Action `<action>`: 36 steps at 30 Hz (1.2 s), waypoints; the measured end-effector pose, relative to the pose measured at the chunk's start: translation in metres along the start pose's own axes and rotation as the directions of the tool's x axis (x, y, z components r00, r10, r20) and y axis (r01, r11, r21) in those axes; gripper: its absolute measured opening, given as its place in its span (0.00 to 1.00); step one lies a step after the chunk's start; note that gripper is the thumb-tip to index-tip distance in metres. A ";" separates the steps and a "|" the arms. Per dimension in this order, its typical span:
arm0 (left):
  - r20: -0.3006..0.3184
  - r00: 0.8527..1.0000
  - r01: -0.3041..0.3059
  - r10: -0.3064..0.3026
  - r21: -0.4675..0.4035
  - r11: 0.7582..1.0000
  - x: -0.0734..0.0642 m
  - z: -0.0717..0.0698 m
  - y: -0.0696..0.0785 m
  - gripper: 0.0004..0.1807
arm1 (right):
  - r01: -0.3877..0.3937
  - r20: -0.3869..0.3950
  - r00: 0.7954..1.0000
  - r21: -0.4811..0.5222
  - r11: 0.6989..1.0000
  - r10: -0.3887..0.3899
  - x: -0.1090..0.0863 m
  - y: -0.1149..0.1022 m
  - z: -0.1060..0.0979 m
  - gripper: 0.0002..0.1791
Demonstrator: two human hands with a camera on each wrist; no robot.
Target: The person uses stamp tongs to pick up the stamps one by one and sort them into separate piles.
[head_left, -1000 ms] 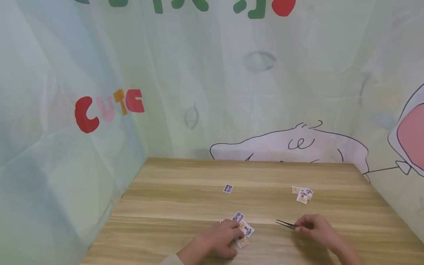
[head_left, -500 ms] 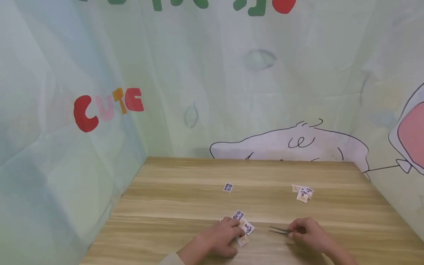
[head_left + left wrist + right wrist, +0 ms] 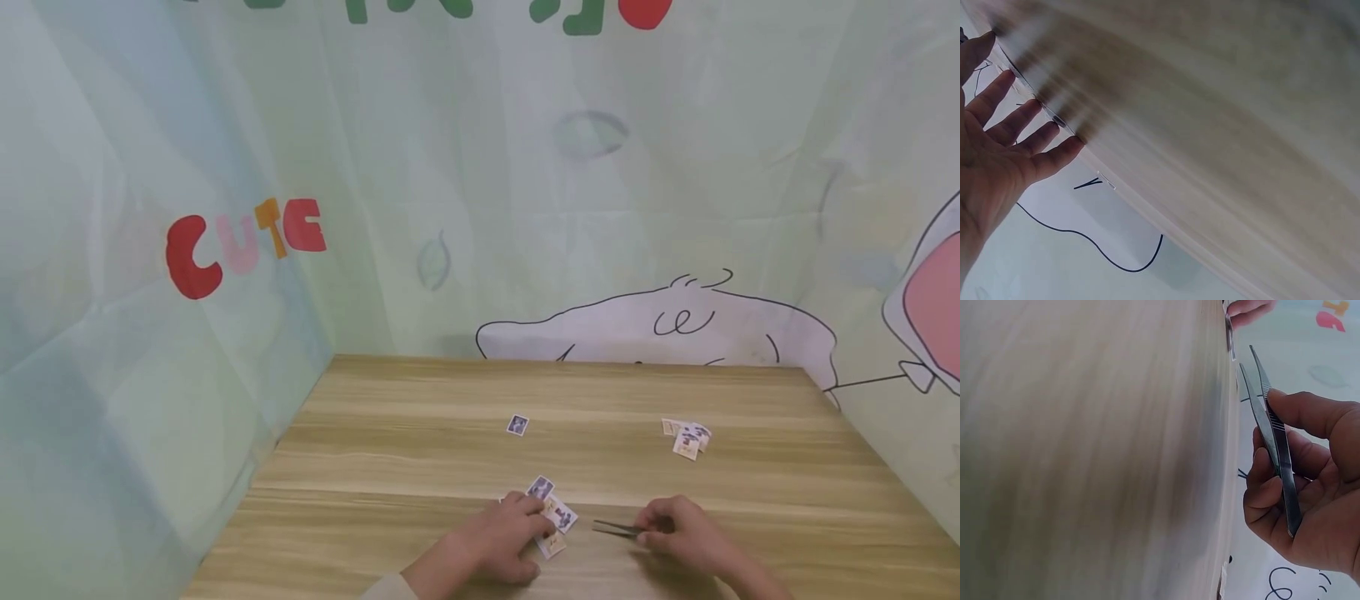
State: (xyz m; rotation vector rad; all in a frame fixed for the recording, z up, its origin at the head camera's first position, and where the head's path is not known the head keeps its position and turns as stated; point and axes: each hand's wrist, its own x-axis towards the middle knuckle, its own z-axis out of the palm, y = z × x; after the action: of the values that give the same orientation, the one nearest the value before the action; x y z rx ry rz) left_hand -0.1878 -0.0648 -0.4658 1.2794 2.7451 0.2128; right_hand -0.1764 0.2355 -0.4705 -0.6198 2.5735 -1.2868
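My right hand [image 3: 686, 533] holds metal tweezers [image 3: 1277, 444] between thumb and fingers, their tips a little apart and pointing left. In the head view the tweezers are just right of a small pile of overlapping stamp-like paper pieces [image 3: 561, 514], with nothing between the tips. My left hand [image 3: 498, 537] rests on this pile, palm down, fingertips on the pieces and part of the pile hidden beneath. The left wrist view shows the same hand [image 3: 1000, 140] with its fingers spread and fairly straight, tips at the table surface.
A single dark paper piece [image 3: 517, 425] lies farther back on the wooden table [image 3: 390, 467]. Several overlapping pieces [image 3: 687, 439] lie at the back right. A printed cloth backdrop [image 3: 450, 167] stands behind the table and along its sides.
My right hand has moved left with the tweezers, bringing their tips closer to the pile. My left hand has stayed on the pile.
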 end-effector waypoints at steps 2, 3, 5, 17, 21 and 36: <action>0.005 1.000 0.000 0.000 0.001 1.000 0.000 -0.001 0.000 0.28 | -0.007 0.001 1.000 0.003 1.000 0.007 0.001 0.000 0.002 0.06; 0.007 1.000 -0.001 0.001 0.002 1.000 0.000 -0.001 0.001 0.28 | -0.011 0.002 1.000 0.003 1.000 0.011 0.002 0.000 0.003 0.06; 0.009 1.000 0.000 0.000 -0.001 1.000 0.000 -0.001 0.001 0.29 | -0.023 0.006 1.000 0.011 1.000 0.023 0.003 0.000 0.005 0.06; -0.003 1.000 -0.004 0.004 -0.007 1.000 -0.001 0.001 0.000 0.28 | -0.023 0.016 1.000 -0.004 1.000 0.023 0.010 -0.006 0.015 0.05; 0.001 1.000 0.000 0.000 -0.014 1.000 -0.001 0.000 0.000 0.28 | -0.018 0.014 1.000 -0.017 1.000 0.018 0.013 -0.008 0.016 0.05; 0.011 1.000 0.006 -0.005 -0.030 1.000 0.001 0.002 0.000 0.28 | -0.033 -0.018 0.999 -0.068 0.997 0.032 0.021 -0.014 0.025 0.02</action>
State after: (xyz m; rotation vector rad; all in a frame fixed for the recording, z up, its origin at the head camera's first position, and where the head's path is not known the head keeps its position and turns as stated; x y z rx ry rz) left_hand -0.1882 -0.0644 -0.4682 1.2618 2.7254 0.2444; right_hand -0.1821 0.2012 -0.4739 -0.5788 2.6399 -1.2035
